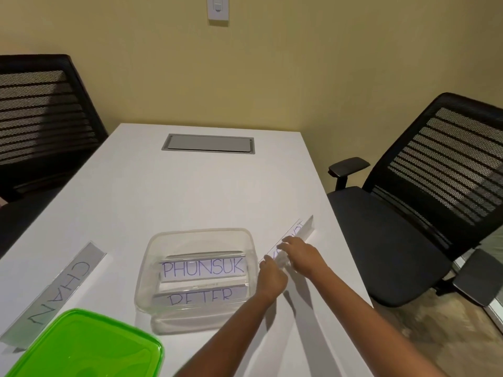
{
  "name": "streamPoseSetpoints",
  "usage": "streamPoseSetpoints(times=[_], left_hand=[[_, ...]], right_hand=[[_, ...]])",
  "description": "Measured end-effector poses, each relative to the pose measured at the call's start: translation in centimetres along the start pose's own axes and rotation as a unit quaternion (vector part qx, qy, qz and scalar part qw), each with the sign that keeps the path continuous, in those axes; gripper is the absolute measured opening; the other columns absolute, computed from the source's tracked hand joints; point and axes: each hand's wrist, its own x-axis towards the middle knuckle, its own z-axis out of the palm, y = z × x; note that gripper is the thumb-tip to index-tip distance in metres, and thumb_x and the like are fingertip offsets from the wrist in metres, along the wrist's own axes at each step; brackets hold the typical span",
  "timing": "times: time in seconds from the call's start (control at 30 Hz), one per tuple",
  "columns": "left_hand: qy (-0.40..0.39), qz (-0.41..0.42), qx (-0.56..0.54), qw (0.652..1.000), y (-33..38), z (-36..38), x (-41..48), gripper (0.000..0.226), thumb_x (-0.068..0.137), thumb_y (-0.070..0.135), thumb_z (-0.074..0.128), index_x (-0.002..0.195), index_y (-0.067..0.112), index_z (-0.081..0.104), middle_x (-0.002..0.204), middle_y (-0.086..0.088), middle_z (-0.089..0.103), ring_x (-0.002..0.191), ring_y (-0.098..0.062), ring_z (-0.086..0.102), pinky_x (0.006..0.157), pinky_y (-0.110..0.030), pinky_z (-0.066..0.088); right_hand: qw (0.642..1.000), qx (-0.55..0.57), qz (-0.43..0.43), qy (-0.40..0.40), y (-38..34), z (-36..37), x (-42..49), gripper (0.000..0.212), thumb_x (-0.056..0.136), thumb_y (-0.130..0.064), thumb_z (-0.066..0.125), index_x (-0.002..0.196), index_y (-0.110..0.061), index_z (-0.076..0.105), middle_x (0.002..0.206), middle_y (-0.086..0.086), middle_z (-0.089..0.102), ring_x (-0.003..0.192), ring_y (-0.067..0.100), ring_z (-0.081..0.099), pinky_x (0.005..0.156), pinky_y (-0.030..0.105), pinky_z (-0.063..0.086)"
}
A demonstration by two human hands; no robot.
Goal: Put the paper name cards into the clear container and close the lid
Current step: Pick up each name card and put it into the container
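Note:
A clear container [152,257] stands open on the white table [190,191]. Inside it are two folded paper name cards, one reading PHUNSUK [203,268] and one reading PETER [201,295]. Just right of the container lies a third name card [299,229], slanted, its writing partly hidden. My left hand [272,278] pinches its near end and my right hand [302,254] rests on its middle. A fourth card reading CHAN [58,289] lies at the left. The green lid [81,346] sits at the near left, off the container.
A grey cable hatch [208,143] is set into the table's far middle. One black mesh chair [424,191] stands close to the table's right edge, another [40,110] at the far left. A yellow wall is behind.

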Motion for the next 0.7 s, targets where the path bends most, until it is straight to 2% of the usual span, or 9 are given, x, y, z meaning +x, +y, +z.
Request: streamPoseSetpoints(times=[0.13, 0.33, 0.43, 0.53, 0.6, 0.7], left_hand=[[-0.011, -0.015, -0.005, 1.0, 0.0, 0.3, 0.8, 0.034, 0.093, 0.004, 0.037, 0.126, -0.005, 0.039, 0.132, -0.023, 0.05, 0.119, -0.034, 0.054, 0.091, -0.034, 0.045], [-0.01, -0.013, -0.011, 1.0, 0.2, 0.5, 1.0, 0.034, 0.095, 0.009, 0.039, 0.124, -0.007, 0.042, 0.129, -0.025, 0.054, 0.119, -0.035, 0.054, 0.096, -0.037, 0.042], [-0.001, 0.011, -0.022, 1.0, 0.2, 0.5, 0.7, 0.036, 0.096, 0.012, 0.038, 0.129, -0.001, 0.044, 0.13, -0.02, 0.056, 0.12, -0.032, 0.054, 0.097, -0.034, 0.042], [0.047, 0.034, -0.045, 0.997, 0.6, 0.1, 0.2, 0.034, 0.096, 0.008, 0.037, 0.128, 0.003, 0.047, 0.127, -0.016, 0.059, 0.116, -0.029, 0.056, 0.094, -0.031, 0.043], [0.097, 0.05, -0.039, 0.993, 0.9, -0.4, -0.2, 0.029, 0.096, 0.006, 0.037, 0.119, 0.001, 0.054, 0.12, -0.017, 0.063, 0.109, -0.03, 0.058, 0.088, -0.032, 0.043], [0.146, 0.073, -0.05, 0.985, 1.7, -1.7, -1.0, 0.023, 0.095, 0.007, 0.041, 0.105, -0.002, 0.059, 0.107, -0.021, 0.067, 0.1, -0.034, 0.06, 0.075, -0.033, 0.042]], right_hand=[[0.999, -0.041, -0.008, -0.001, 0.7, 0.7, 0.9, 0.038, 0.092, -0.007, 0.045, 0.13, -0.014, 0.049, 0.137, 0.006, 0.048, 0.129, 0.022, 0.041, 0.095, 0.036, 0.045], [0.995, -0.09, -0.044, 0.027, 1.4, 0.3, 1.2, 0.029, 0.089, -0.006, 0.044, 0.113, -0.012, 0.059, 0.117, 0.008, 0.064, 0.111, 0.027, 0.055, 0.089, 0.035, 0.041], [0.994, -0.058, -0.062, 0.062, 1.8, -0.3, 0.7, 0.025, 0.089, -0.008, 0.047, 0.108, -0.015, 0.062, 0.107, 0.006, 0.069, 0.1, 0.025, 0.06, 0.096, 0.032, 0.037], [0.992, -0.005, -0.073, 0.104, 1.9, -1.6, -0.1, 0.022, 0.089, -0.008, 0.047, 0.1, -0.016, 0.065, 0.096, 0.004, 0.073, 0.089, 0.023, 0.062, 0.102, 0.029, 0.034], [0.989, 0.021, -0.078, 0.125, 1.9, -2.7, -0.8, 0.024, 0.089, -0.007, 0.046, 0.099, -0.017, 0.066, 0.094, 0.004, 0.073, 0.086, 0.022, 0.062, 0.092, 0.028, 0.04], [0.987, 0.063, -0.072, 0.133, 1.8, -4.4, -2.0, 0.027, 0.09, -0.007, 0.047, 0.107, -0.019, 0.064, 0.103, 0.003, 0.072, 0.094, 0.02, 0.06, 0.077, 0.028, 0.045]])
